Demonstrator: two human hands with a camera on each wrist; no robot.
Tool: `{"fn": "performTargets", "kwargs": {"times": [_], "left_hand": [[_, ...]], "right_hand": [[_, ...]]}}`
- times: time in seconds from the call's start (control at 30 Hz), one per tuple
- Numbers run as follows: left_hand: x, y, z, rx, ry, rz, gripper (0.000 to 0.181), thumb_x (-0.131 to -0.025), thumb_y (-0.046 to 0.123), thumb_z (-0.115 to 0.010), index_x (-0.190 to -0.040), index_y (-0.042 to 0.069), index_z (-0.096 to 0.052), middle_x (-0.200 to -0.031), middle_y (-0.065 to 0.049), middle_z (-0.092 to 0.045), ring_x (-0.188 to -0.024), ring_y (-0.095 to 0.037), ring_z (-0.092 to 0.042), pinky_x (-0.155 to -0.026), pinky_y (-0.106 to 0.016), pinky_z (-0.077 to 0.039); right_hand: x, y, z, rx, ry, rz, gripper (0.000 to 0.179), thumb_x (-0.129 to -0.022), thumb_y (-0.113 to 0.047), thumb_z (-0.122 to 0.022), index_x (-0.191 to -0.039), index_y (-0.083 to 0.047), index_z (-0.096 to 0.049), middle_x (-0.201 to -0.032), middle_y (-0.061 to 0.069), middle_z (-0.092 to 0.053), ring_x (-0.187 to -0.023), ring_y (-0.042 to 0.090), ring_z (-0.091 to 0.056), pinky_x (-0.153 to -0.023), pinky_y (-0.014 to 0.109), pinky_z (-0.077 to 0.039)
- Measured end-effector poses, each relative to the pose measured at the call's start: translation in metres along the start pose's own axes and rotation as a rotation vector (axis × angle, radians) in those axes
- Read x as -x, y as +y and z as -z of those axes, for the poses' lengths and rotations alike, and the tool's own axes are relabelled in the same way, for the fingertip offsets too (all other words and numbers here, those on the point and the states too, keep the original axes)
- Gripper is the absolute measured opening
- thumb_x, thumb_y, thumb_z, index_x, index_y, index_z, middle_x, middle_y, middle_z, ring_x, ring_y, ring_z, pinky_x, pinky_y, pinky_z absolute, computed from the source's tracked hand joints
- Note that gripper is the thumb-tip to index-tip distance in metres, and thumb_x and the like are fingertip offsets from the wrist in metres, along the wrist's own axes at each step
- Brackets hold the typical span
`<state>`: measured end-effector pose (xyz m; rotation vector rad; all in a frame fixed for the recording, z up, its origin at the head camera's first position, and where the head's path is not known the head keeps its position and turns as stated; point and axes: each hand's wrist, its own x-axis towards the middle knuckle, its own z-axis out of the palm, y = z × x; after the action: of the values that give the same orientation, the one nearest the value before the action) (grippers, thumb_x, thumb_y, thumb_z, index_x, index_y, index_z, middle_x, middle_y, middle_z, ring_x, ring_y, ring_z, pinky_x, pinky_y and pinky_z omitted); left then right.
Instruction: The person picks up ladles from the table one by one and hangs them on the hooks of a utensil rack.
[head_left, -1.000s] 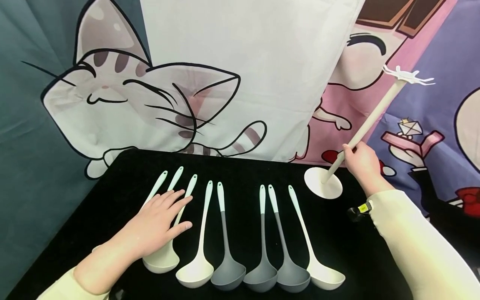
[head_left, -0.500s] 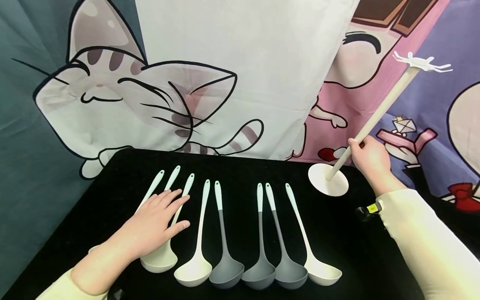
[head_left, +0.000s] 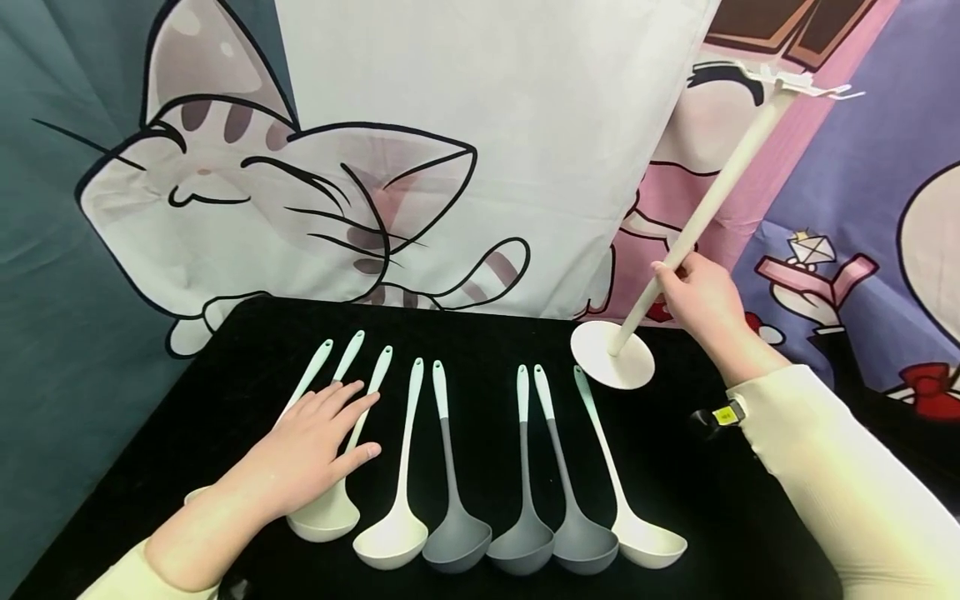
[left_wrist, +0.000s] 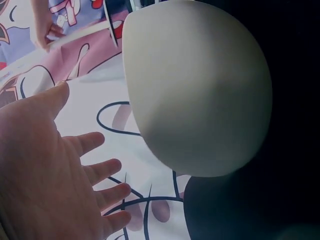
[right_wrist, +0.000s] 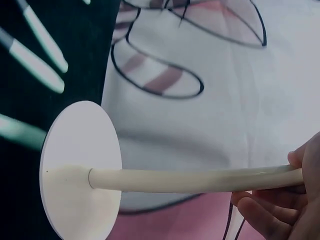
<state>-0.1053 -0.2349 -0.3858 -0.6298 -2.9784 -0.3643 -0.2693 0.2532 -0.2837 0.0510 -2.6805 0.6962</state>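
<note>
My right hand (head_left: 701, 300) grips the pole of a white utensil stand (head_left: 716, 196), which has a round base and a ring of hooks on top. The stand leans right, and its base (right_wrist: 75, 150) overlaps the tip of the rightmost ladle's handle in the head view. Fingers spread and straight, my left hand (head_left: 311, 446) is over the left group of white ladles (head_left: 326, 515). It holds nothing; its palm (left_wrist: 45, 170) shows in the left wrist view beside a large pale ladle bowl (left_wrist: 200, 90). Part of those ladles is hidden under the hand and forearm.
Several ladles lie in a row on the black cloth-covered table (head_left: 495, 342): a white ladle (head_left: 392, 537), grey ladles (head_left: 457, 537) with mint handles, and another white ladle (head_left: 651, 542) at the right. A cartoon-printed curtain (head_left: 480, 100) hangs behind the table.
My right hand first carried the stand slightly right, then brought it left and a little up, its base now near the rightmost ladle's handle. The left hand and the ladles have stayed put.
</note>
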Motion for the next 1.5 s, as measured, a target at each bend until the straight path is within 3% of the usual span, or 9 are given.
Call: {"fn": "performTargets", "kwargs": {"times": [0.07,0.3,0.57,0.7,1.0,1.5], "left_hand": [[0.001,0.0,0.0,-0.001,-0.001,-0.001,0.069,-0.098,0.062,-0.046,-0.149,0.015,-0.045,-0.155,-0.015,-0.037,-0.142,-0.041,-0.031,-0.114,-0.058,-0.022],[0.003,-0.001,0.001,-0.011,0.003,0.001,0.07,-0.098,0.063,-0.045,-0.149,0.016,-0.045,-0.155,-0.014,-0.037,-0.142,-0.04,-0.031,-0.114,-0.059,-0.021],[0.006,0.0,0.001,-0.012,-0.003,0.011,0.071,-0.098,0.064,-0.044,-0.149,0.015,-0.046,-0.154,-0.014,-0.039,-0.142,-0.04,-0.031,-0.114,-0.06,-0.02],[0.008,-0.002,0.0,-0.02,-0.005,0.014,0.07,-0.098,0.064,-0.043,-0.149,0.015,-0.046,-0.154,-0.013,-0.038,-0.143,-0.04,-0.03,-0.114,-0.06,-0.02],[0.01,-0.003,0.002,-0.032,-0.006,0.019,0.071,-0.098,0.063,-0.043,-0.149,0.014,-0.045,-0.154,-0.014,-0.039,-0.144,-0.038,-0.029,-0.114,-0.06,-0.021],[0.014,-0.008,0.003,-0.034,-0.018,0.038,0.072,-0.098,0.064,-0.043,-0.149,0.013,-0.045,-0.153,-0.015,-0.039,-0.143,-0.039,-0.03,-0.114,-0.059,-0.02]], "right_hand": [[0.002,-0.011,-0.004,-0.017,0.001,0.039,0.047,-0.099,-0.053,-0.05,-0.096,-0.008,-0.064,-0.078,0.011,-0.067,-0.07,0.029,-0.057,-0.06,0.039,-0.042],[0.004,-0.051,-0.023,-0.087,-0.056,0.139,0.036,-0.1,-0.044,-0.055,-0.098,-0.01,-0.066,-0.08,0.007,-0.072,-0.076,0.024,-0.067,-0.067,0.04,-0.047],[0.005,-0.084,-0.05,-0.138,-0.147,0.138,0.034,-0.099,-0.044,-0.056,-0.1,-0.011,-0.065,-0.083,0.007,-0.072,-0.071,0.02,-0.066,-0.063,0.037,-0.048],[0.004,-0.093,-0.066,-0.151,-0.191,0.125,0.034,-0.099,-0.044,-0.056,-0.1,-0.011,-0.064,-0.084,0.007,-0.072,-0.071,0.02,-0.065,-0.062,0.036,-0.05],[0.0,-0.112,-0.094,-0.219,-0.21,0.149,0.03,-0.099,-0.041,-0.057,-0.101,-0.012,-0.064,-0.089,0.006,-0.071,-0.077,0.017,-0.069,-0.063,0.035,-0.051],[-0.018,-0.128,-0.126,-0.319,-0.249,0.116,0.031,-0.1,-0.04,-0.056,-0.103,-0.01,-0.062,-0.093,0.012,-0.07,-0.08,0.021,-0.069,-0.067,0.038,-0.054]]}}
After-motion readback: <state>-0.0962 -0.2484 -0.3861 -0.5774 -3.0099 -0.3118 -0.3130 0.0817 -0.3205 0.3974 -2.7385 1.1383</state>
